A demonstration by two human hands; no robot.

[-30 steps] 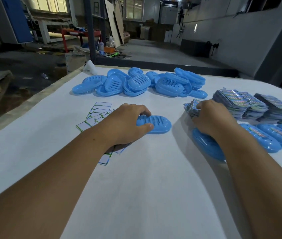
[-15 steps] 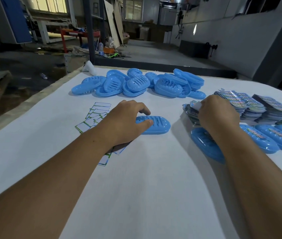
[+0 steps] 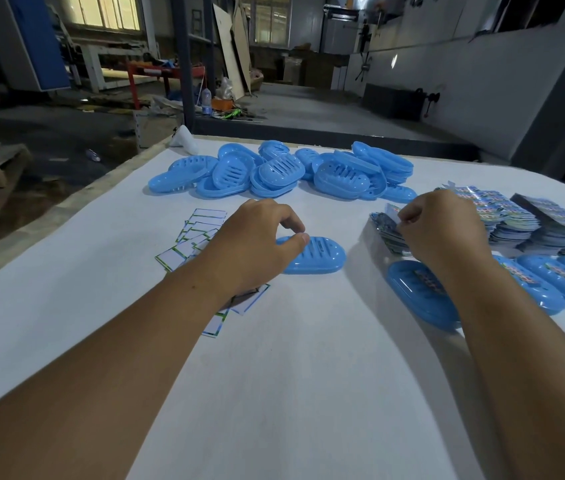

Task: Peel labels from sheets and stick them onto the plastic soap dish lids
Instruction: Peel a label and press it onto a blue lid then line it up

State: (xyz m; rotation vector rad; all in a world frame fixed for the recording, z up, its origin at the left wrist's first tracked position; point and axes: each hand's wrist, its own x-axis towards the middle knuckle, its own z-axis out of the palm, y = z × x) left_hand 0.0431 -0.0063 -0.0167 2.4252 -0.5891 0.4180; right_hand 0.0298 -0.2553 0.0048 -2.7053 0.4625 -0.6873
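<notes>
Blue plastic lid [image 3: 312,254] lies flat on the worktop [image 3: 274,375] under the left hand [image 3: 257,247], whose curled grip steadies its near end; long axis runs left-right. To its right, the right hand [image 3: 443,230] pinches a label [image 3: 392,213] at the sheet stack [image 3: 386,233], nearer hand for placement.

Single head-worn wide-angle view, looking forward and down along both forearms across the white paper-covered table [image 3: 308,393]; hands close, dim workshop floor beyond the far edge.
</notes>
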